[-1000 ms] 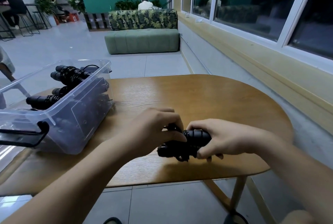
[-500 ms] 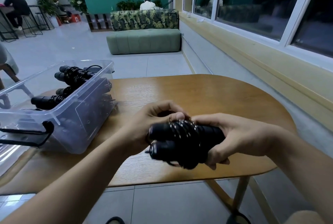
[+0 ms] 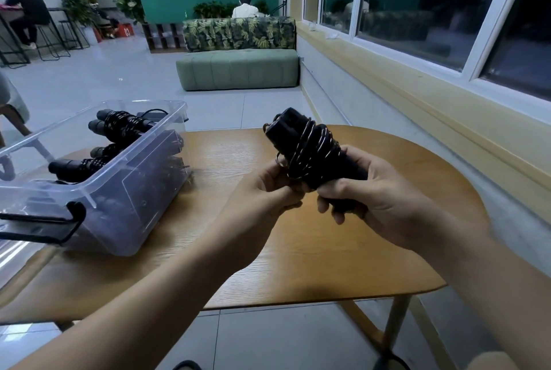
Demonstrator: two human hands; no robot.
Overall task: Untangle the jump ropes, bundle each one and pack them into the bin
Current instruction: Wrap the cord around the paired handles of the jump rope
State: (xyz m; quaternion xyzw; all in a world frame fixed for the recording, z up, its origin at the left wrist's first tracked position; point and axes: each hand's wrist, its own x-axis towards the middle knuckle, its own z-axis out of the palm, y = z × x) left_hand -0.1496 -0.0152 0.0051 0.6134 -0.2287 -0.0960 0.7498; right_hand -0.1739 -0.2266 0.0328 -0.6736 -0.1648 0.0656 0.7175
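Note:
A black jump rope bundle point(image 3: 307, 146), two handles with the cord wound round them, is held up above the wooden table point(image 3: 328, 250), tilted with its top toward the far left. My right hand point(image 3: 369, 191) grips the lower ends of the handles. My left hand point(image 3: 265, 193) pinches the cord at the bundle's lower left side, beside a small loop of cord. A clear plastic bin point(image 3: 119, 191) stands on the table's left part and holds several bundled black jump ropes point(image 3: 119, 128).
The bin has a black latch handle point(image 3: 53, 220) at its near end. A wall with windows runs along the right of the table. Beyond the table lie a tiled floor and a green sofa point(image 3: 238, 71), with seated people far off.
Both hands lifted the bundle off the table and up toward the camera. It turned from lying sideways to pointing up and away, and my left hand moved to the cord at its side.

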